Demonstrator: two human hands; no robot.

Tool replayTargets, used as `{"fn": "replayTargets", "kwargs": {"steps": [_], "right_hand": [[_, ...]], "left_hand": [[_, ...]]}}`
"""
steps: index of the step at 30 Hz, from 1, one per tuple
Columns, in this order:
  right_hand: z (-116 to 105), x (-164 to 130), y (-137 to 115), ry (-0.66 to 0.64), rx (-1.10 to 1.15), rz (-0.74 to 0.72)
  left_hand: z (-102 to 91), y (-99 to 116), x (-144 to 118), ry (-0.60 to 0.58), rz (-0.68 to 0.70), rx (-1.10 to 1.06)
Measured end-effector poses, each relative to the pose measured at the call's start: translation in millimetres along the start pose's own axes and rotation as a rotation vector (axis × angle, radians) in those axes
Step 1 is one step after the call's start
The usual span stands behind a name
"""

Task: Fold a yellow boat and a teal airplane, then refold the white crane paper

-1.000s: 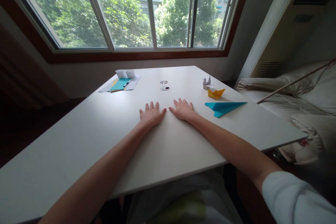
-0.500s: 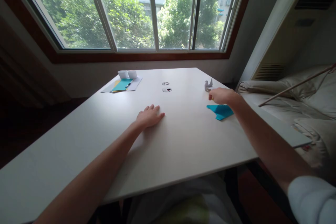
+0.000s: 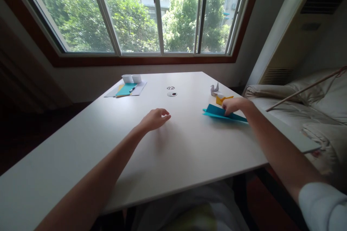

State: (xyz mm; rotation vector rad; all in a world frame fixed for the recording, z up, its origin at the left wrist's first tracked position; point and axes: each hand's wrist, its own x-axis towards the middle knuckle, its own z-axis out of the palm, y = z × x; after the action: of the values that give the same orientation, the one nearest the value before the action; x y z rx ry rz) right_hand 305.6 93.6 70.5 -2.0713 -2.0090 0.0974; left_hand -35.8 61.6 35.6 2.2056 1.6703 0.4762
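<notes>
My right hand [image 3: 230,105] pinches a blue paper plane [image 3: 217,111] by its folded middle, at the right side of the table. Just behind that hand stands a small yellow folded-paper figure [image 3: 220,100], partly hidden by the fingers. A white paper swan [image 3: 214,88] sits a little farther back. Over the middle of the table hovers my left hand [image 3: 155,119], slightly raised, its fingers loosely bent with a gap between thumb and forefinger. Nothing is in it.
On the white table [image 3: 184,151], two white containers [image 3: 131,78] stand at the far left, behind blue paper sheets [image 3: 126,89] and a pen [image 3: 132,89]. Round cable-hole covers [image 3: 171,94] sit in the tabletop. A sofa [image 3: 292,97] borders the right side.
My left hand has lifted off the tabletop and curled its fingers. My right hand has left the yellow figure standing, come nearer and taken hold of the blue paper plane, which is now tilted up.
</notes>
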Motion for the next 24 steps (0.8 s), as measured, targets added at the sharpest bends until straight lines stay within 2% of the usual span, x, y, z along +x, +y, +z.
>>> {"fn": "replayTargets", "kwargs": {"steps": [1,2,3,5,7,10,12,15,17,19,22,24], "right_hand": [[-3.5,1.7,-12.0,-0.309,0.027,-0.087],[-7.1,3.3,-24.5,-0.383,0.064,-0.134],[-9.9,4.6,-37.1,-0.394,0.112,-0.169],[-10.6,5.6,-60.2,-0.452,0.402,-0.206],[-2.3,4.2,-77.7,-0.454,0.715,-0.192],[22.6,-1.9,-90.4,-0.448,1.117,-0.237],[39.7,-6.8,-91.6,-0.374,1.209,-0.21],[56.6,-11.7,-88.3,-0.298,1.269,-0.131],[62.7,-12.9,-86.5,-0.293,1.325,-0.112],[67.0,-13.7,-86.4,-0.318,1.361,-0.097],[71.3,-16.6,-88.7,-0.398,1.393,-0.075],[71.9,-19.9,-90.7,-0.487,1.419,-0.079]], "left_hand": [[-0.1,1.7,-0.7,0.006,0.004,-0.034],[-0.5,3.8,-1.5,0.015,0.009,-0.069],[-0.9,6.5,-2.5,0.025,0.018,-0.103],[-1.4,13.5,-4.5,0.033,0.043,-0.187],[0.5,22.6,-6.5,-0.016,0.046,-0.33],[9.4,37.8,-9.4,-0.205,-0.028,-0.671],[17.6,46.9,-11.6,-0.294,-0.07,-0.88],[27.8,57.0,-14.6,-0.319,-0.091,-1.051],[31.7,60.7,-15.4,-0.279,-0.104,-1.101],[34.1,61.3,-14.3,-0.19,-0.11,-1.136],[36.9,55.7,-9.1,0.024,-0.093,-1.132],[38.9,49.0,-4.6,0.183,-0.068,-1.014]]}}
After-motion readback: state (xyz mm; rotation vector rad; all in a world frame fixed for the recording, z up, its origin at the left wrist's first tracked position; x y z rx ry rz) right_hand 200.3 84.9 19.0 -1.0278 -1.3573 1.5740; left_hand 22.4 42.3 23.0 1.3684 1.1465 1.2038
